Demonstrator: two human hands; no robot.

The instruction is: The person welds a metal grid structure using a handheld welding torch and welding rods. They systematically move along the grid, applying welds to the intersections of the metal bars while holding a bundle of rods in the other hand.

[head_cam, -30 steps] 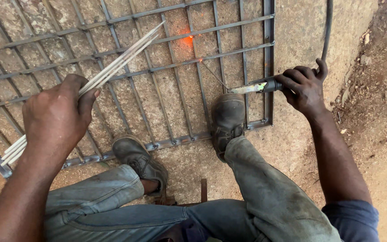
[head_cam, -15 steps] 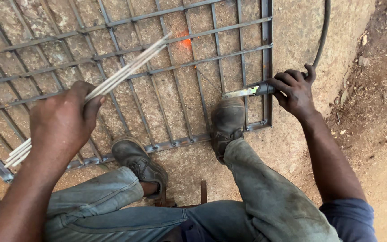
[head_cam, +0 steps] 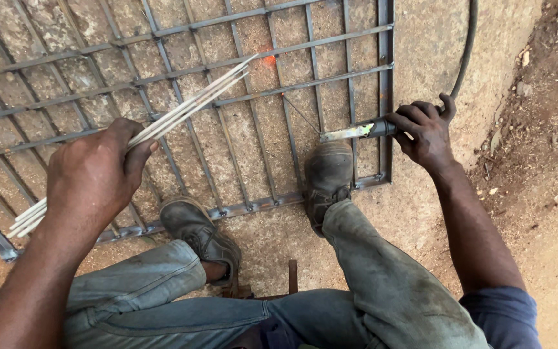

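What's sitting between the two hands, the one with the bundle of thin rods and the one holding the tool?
In the head view, between the left hand and right hand lie the metal grille's bars on the ground, with the right shoe planted on it.

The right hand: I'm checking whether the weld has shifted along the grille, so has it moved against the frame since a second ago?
No. The right hand holds the electrode holder at the same spot beside the metal grille's right upright, just above the right shoe.

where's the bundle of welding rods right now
In the head view, the bundle of welding rods is in the left hand, slanting up and right across the metal grille toward an orange glowing spot.
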